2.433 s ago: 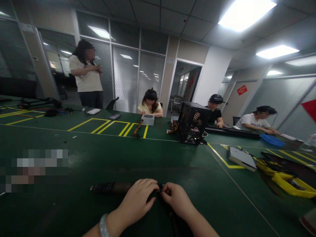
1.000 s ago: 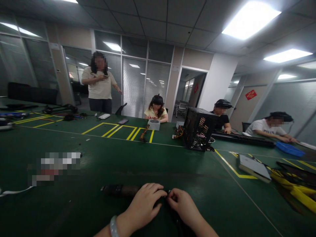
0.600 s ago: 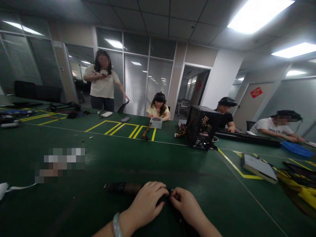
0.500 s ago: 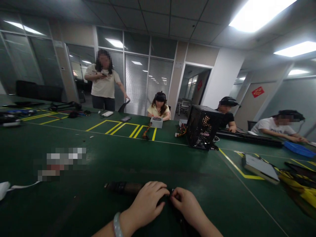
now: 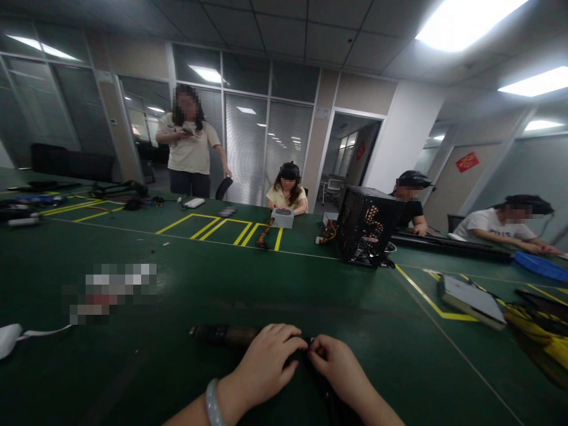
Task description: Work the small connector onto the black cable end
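A dark electric screwdriver (image 5: 235, 336) with a brownish body lies across the near tabletop, its narrow tip pointing left. My left hand (image 5: 273, 358) is curled over its right-hand part, hiding that end, and wears a pale bracelet at the wrist. Close beside those fingertips, my right hand (image 5: 339, 364) is closed in a pinch at the tool's right end. A dark cable (image 5: 327, 393) runs from under the right hand toward me. The small part between the fingertips is mostly hidden.
The green table (image 5: 222, 290) carries yellow tape outlines. Ahead right stands a black computer case (image 5: 366, 228); a grey box-shaped device (image 5: 473, 302) lies farther right. A power supply (image 5: 282, 218) sits by a seated person across the table. At left are a white cable and adapter (image 5: 9, 341).
The view has shifted very slightly. Both hands stay at the tool's right end, with almost no visible movement of the fingers.
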